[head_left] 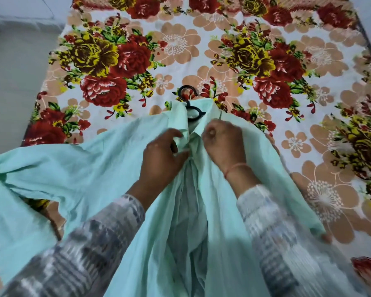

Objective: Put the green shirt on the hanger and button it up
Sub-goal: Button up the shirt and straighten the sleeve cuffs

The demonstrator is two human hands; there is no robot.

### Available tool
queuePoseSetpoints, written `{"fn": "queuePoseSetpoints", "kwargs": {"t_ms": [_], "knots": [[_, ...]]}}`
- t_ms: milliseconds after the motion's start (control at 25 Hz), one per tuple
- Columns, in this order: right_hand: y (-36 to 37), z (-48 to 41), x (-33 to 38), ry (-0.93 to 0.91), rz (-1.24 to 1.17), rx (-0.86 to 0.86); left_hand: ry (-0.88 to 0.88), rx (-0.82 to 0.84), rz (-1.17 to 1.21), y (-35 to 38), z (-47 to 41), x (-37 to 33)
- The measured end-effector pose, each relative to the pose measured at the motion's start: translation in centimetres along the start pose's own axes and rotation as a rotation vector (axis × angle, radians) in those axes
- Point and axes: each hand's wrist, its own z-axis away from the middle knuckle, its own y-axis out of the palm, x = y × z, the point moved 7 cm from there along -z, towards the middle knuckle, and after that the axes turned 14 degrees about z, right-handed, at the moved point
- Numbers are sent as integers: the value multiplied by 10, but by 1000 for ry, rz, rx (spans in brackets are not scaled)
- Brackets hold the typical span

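Pale green shirt (94,168) lies collar-far on the floral bedsheet (180,46), black hanger (192,113) inside its neck, front edges running near-to-far between left hand (163,155) and right hand (223,144), both equally close, each pinching one edge below the collar.

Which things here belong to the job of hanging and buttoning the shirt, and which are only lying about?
For the job: green shirt, black hanger, left hand and right hand, both gripping the shirt.
Only lying about: floral bedsheet underneath.
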Motion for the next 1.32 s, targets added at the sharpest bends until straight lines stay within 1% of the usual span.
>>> {"fn": "queuePoseSetpoints", "kwargs": {"t_ms": [40,120,160,240,320,360,400,440,520,560,600,640,680,720,760,800,840,880,920,1000,1040,1080,1120,1160,1200,1240,1280,1320], "knots": [[4,21,6,2,-33,118,-17,61,-2,4,14,-1],[18,63,10,46,24,357,-68,158,-66,11,42,1],[24,80,9,63,84,420,-102,194,-120,12,55,4],[25,103,6,111,161,451,-211,238,-212,10,72,15],[20,111,1,176,187,414,-311,225,-255,2,78,28],[18,111,-2,213,185,398,-328,214,-266,0,77,29],[16,110,-3,252,154,378,-351,201,-269,-2,77,29],[14,110,-4,289,76,355,-369,192,-239,-3,78,28],[13,110,-1,366,-175,308,-436,186,-44,-2,82,26],[14,112,0,408,-292,308,-496,197,115,-1,86,24],[17,116,0,435,-346,316,-549,192,250,1,92,28],[19,120,0,438,-306,318,-560,161,291,-1,95,33],[18,125,-1,426,-221,295,-514,133,200,-6,98,34],[11,132,0,403,-133,230,-452,105,83,-12,104,33],[1,139,4,367,-87,142,-378,81,30,-17,109,27],[-8,147,9,318,-83,52,-335,96,33,-20,117,20],[-15,158,15,273,-90,-2,-309,140,10,-18,127,20],[-16,170,18,236,-88,9,-300,195,-48,-14,137,21],[-11,185,20,218,-71,88,-311,245,-123,-11,148,24],[4,215,19,236,56,330,-301,277,-187,-11,165,26],[8,228,14,249,126,399,-301,259,-152,-14,170,30],[10,234,9,264,128,405,-343,236,-64,-19,172,36],[8,238,5,286,49,363,-443,209,123,-24,176,45],[6,241,1,330,-69,315,-578,210,356,-25,182,51],[4,246,-2,388,-180,290,-662,228,528,-25,189,55],[4,250,-5,440,-268,264,-618,232,507,-28,192,58],[3,255,-6,464,-289,220,-477,251,320,-31,194,55],[0,261,-6,448,-251,163,-312,223,104,-35,201,48]]}}
